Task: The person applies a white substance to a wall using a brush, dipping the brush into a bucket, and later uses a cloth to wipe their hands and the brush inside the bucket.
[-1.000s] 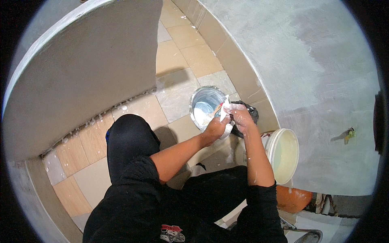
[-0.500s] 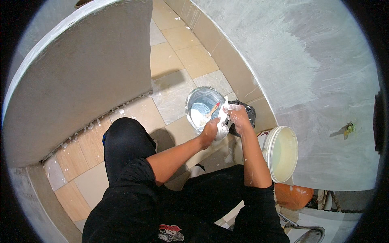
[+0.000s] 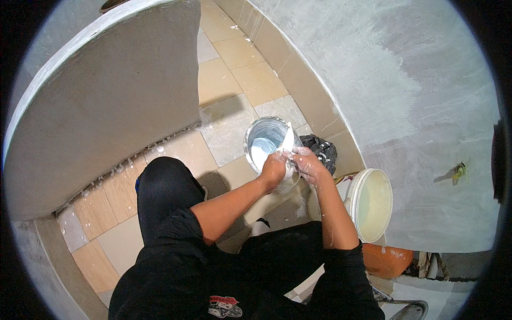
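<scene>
My left hand (image 3: 273,169) and my right hand (image 3: 309,164) meet over the near right rim of a metal-grey bucket (image 3: 249,140). Both are closed around a limp, white, bag-like thing (image 3: 288,137). Its pointed end sticks up past my fingers, and a crumpled part hangs below them. Whether it is a bag or a cloth I cannot tell. White smears cover my right fingers and knuckles. Inside the bucket lies a wet white substance (image 3: 261,151). A black plastic bag (image 3: 324,154) sits crumpled right beside my right hand.
Right of my right forearm stands a cream bucket (image 3: 392,200) holding pale liquid. An orange container (image 3: 392,261) is behind it, near a metal frame (image 3: 416,305). A curved low wall (image 3: 117,90) bounds the left; a grey plastered wall (image 3: 416,122) rises right. White spatters mark the tiled floor (image 3: 224,120).
My hands have come together, the left slightly lower and the right shifted left. The white thing now points up between them. The red-tipped, wooden-handled tool in the bucket no longer shows.
</scene>
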`<state>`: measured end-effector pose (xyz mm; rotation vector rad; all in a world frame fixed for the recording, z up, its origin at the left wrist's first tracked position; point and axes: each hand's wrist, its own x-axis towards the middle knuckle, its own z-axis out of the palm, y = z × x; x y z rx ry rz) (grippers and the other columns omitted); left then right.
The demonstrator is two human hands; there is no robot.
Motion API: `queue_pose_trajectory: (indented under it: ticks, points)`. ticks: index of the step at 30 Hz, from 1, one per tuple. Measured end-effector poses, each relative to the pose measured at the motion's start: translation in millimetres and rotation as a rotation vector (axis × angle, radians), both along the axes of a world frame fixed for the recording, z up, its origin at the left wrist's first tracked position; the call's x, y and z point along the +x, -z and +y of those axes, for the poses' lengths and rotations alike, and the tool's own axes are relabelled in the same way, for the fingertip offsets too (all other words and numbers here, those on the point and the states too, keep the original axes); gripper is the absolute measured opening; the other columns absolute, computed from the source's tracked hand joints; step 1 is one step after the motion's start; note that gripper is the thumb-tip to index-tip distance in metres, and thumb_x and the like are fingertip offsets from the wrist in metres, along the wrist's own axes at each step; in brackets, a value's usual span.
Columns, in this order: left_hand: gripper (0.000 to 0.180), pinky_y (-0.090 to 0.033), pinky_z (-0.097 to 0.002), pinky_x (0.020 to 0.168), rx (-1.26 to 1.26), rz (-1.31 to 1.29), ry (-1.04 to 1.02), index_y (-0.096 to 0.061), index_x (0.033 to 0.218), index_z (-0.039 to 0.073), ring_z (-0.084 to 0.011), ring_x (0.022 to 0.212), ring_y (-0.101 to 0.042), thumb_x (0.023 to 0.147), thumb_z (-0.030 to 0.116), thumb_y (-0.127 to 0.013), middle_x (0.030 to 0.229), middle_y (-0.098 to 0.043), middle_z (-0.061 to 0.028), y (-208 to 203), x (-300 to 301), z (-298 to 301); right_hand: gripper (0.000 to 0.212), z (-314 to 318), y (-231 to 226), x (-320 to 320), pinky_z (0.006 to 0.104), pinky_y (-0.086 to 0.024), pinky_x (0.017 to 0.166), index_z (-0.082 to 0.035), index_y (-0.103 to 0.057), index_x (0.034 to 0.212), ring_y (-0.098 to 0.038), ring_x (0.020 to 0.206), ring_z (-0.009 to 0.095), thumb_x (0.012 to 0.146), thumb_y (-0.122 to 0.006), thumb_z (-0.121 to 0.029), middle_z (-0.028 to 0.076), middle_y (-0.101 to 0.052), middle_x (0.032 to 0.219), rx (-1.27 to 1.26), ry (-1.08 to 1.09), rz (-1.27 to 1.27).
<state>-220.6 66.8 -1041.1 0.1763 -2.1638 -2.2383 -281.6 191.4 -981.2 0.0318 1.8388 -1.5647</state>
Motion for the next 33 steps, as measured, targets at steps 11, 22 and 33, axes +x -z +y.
queue_pose_trajectory:
  ticks: [11,22,33]
  points:
    - [0.043,-0.046,-0.0410,0.076,-0.051,-0.230,0.075,-0.063,0.098,-0.009,-0.0239,0.080,-0.059,0.099,0.025,-0.038,0.089,-0.066,-0.0195,-4.9,-8.9,-2.3,0.009,-8.3,22.9,-0.1,0.0278,-0.048,0.067,0.002,-0.068,0.091,-0.060,0.072,0.012,0.088,-0.063,-0.005,0.003,-0.066,0.083,-0.189,0.171,0.148]
    - [0.043,-0.047,-0.0495,0.084,-0.206,-0.137,0.137,-0.062,0.102,-0.011,-0.0477,0.101,-0.061,0.099,0.024,-0.037,0.105,-0.061,-0.0359,6.3,-0.9,6.6,0.008,-18.3,30.8,1.4,0.0296,-0.045,0.058,0.003,-0.067,0.088,-0.058,0.067,0.012,0.086,-0.066,-0.004,0.003,-0.063,0.078,-0.033,0.302,0.233]
    - [0.032,-0.049,-0.0525,0.075,-0.620,0.121,0.070,-0.060,0.083,-0.007,-0.0464,0.081,-0.063,0.095,0.017,-0.041,0.087,-0.063,-0.0314,8.7,18.5,7.0,0.018,-28.4,63.5,-11.2,0.0364,-0.046,0.059,0.010,-0.065,0.087,-0.060,0.068,0.018,0.078,-0.071,-0.005,0.012,-0.065,0.080,0.015,0.394,0.217]
